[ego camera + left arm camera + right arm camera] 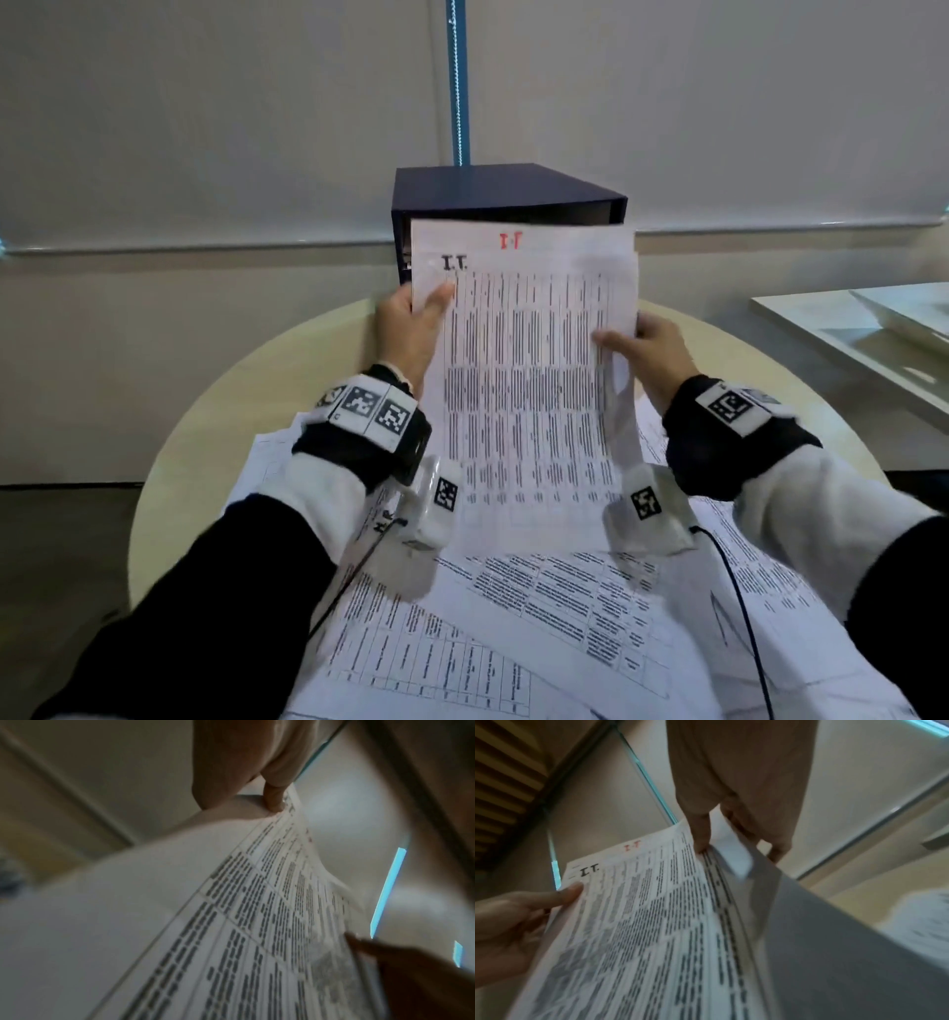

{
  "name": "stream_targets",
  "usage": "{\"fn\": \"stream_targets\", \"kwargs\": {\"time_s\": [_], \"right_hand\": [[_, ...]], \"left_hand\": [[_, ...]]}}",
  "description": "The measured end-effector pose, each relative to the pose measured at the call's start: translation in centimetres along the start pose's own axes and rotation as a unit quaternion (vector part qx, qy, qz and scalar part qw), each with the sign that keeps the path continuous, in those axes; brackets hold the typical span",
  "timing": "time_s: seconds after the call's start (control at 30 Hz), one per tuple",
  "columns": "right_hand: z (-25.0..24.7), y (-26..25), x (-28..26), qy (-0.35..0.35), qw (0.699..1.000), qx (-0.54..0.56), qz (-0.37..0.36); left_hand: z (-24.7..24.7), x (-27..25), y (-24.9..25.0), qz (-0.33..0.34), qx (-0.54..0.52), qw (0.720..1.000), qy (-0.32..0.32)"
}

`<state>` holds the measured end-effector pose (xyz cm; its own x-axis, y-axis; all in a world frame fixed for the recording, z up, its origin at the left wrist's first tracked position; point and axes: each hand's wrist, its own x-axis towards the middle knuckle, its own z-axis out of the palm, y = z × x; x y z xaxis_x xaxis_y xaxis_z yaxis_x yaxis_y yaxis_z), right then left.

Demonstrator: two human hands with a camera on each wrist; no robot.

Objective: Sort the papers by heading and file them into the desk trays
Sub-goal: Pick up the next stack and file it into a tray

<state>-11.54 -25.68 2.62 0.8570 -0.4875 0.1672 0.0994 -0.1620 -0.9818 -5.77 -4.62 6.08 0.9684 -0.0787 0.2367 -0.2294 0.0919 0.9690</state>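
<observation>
Loose printed sheets (539,616) cover tabletop's near edge; left hand (405,334), right hand (652,354) pinch raised papers (524,370) (headings "I.T.", black and red) before dark tray box (503,192).

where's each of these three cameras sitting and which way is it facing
Head: worn on the head, looking forward and down at the round beige table, dark blue box and held printed sheets; both hands and sleeves show.
Left wrist: along the left hand, up the sheets' left edge.
Right wrist: along the right hand, across the sheets; left thumb shows too.
Shared: head and right wrist both show the black and red I.T. headings.
</observation>
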Motion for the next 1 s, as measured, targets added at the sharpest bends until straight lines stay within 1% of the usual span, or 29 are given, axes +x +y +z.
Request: {"fn": "stream_targets", "kwargs": {"time_s": [0.07,0.13,0.2,0.27,0.33,0.4,0.47,0.5,0.57,0.63,0.7,0.73,0.77,0.83,0.9,0.97,1.0], "right_hand": [[-0.2,-2.0,0.2,0.048,0.995,0.017,-0.082],[-0.5,-4.2,0.5,0.084,0.983,0.052,-0.152],[-0.6,-5.7,0.5,0.098,0.974,0.085,-0.184],[-0.9,-6.2,0.3,0.096,0.969,0.106,-0.2],[-0.9,-5.6,-0.1,0.083,0.971,0.124,-0.188],[-1.0,-4.0,-0.5,0.078,0.979,0.116,-0.148],[-1.0,-2.6,-0.9,0.073,0.987,0.101,-0.105],[-1.0,-2.3,-1.1,0.072,0.989,0.087,-0.096],[-1.0,-2.7,-1.0,0.081,0.99,0.055,-0.104],[-1.1,-3.8,-0.5,0.102,0.985,0.028,-0.134],[-1.3,-4.7,0.3,0.121,0.981,-0.007,-0.154],[-1.4,-4.7,0.7,0.129,0.98,-0.03,-0.151],[-1.5,-4.3,1.1,0.138,0.979,-0.058,-0.137],[-1.8,-2.6,1.7,0.144,0.979,-0.117,-0.081],[-2.1,0.0,1.7,0.107,0.982,-0.153,-0.01],[-2.3,2.3,1.2,0.055,0.98,-0.185,0.057],[-2.2,3.3,0.9,0.029,0.975,-0.201,0.087]], "left_hand": [[0.6,0.8,2.1,0.062,0.011,0.998,0.014],[1.2,1.3,4.6,0.124,0.009,0.992,0.02],[1.7,1.5,6.3,0.172,-0.002,0.985,0.021],[1.7,1.3,6.4,0.182,-0.008,0.983,0.015],[1.5,0.7,5.2,0.146,-0.016,0.989,-0.014],[1.4,-0.1,3.1,0.091,0.003,0.995,-0.038],[1.2,-1.1,1.3,0.048,0.057,0.996,-0.047],[1.1,-1.4,0.7,0.029,0.073,0.996,-0.051],[1.0,-1.2,0.4,0.031,0.092,0.993,-0.063],[1.0,-0.6,1.1,0.046,0.1,0.992,-0.065],[1.2,0.4,1.4,0.038,0.094,0.992,-0.077],[1.3,0.8,1.2,0.025,0.096,0.992,-0.084],[1.4,0.9,1.0,0.002,0.107,0.99,-0.094],[1.1,0.8,-1.0,-0.055,0.152,0.979,-0.123],[0.6,0.3,-3.9,-0.113,0.194,0.962,-0.152],[0.1,-0.3,-5.8,-0.165,0.195,0.956,-0.148],[-0.1,-0.8,-6.6,-0.2,0.198,0.946,-0.159]]}}
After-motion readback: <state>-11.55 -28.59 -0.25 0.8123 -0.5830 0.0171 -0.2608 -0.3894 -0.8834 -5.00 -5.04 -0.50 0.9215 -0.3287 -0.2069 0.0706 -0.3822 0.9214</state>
